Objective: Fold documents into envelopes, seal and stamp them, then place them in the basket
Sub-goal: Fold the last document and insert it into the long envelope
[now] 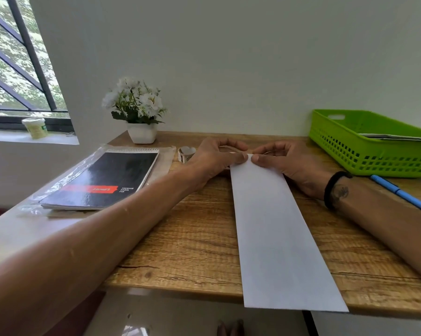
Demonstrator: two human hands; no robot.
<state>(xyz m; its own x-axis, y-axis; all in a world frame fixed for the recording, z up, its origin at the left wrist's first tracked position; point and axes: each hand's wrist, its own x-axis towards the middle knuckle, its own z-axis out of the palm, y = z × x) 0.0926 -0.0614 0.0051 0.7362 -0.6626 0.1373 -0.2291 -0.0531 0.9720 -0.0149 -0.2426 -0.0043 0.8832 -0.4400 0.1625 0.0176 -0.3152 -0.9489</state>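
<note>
On the wooden table (192, 251) lies a long white envelope (277, 238), its near end past the table edge. At its far end, the left hand (214, 158) and right hand (284, 161) both pinch it. Beside them sits a green basket (364, 156).

Both hands are pinching the far end of a long white envelope (277, 229) lying lengthwise on the wooden desk (192, 251), left hand (216, 158) and right hand (282, 163) fingertips nearly touching. Green basket (374, 151) sits far right, black spiral pad (103, 180) to the left.
</note>
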